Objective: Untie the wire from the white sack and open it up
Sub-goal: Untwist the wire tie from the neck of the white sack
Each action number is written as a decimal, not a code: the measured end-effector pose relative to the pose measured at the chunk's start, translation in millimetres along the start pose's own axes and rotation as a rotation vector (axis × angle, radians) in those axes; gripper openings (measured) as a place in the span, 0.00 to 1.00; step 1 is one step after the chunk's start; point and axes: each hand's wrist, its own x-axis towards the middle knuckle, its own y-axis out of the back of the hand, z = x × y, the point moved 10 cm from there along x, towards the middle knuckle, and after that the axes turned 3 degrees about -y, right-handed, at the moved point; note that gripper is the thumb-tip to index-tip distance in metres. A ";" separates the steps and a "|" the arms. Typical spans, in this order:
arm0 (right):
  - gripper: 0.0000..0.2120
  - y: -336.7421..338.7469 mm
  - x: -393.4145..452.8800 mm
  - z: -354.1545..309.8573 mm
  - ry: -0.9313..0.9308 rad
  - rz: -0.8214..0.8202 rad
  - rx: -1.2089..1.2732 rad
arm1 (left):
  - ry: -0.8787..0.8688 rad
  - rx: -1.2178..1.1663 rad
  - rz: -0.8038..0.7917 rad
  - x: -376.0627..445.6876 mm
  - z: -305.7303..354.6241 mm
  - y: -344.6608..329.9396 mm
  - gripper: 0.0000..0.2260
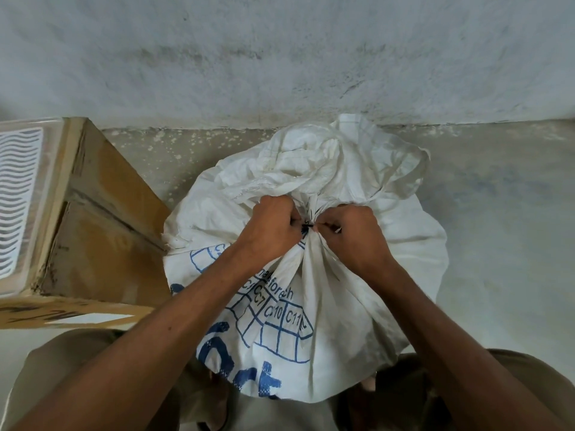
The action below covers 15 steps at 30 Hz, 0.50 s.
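Both hands at white sack (pixel 298 275) neck: left hand (pixel 270 227) & right hand (pixel 348 233) fingers curled, pinching dark wire (pixel 306 226) btwn them.

The white sack (pixel 311 244) fills the middle of the floor (pixel 497 213), its bunched top nearly against the wall (pixel 280 57) behind. A cardboard box (pixel 102 219) presses against its left side, blocking reach there. To the right, bare floor lies open beside the sack.
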 end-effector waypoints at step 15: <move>0.07 -7.0 -10.0 -4.3 0.053 -0.013 -0.022 | -0.115 0.198 0.067 -21.1 13.4 -15.3 0.06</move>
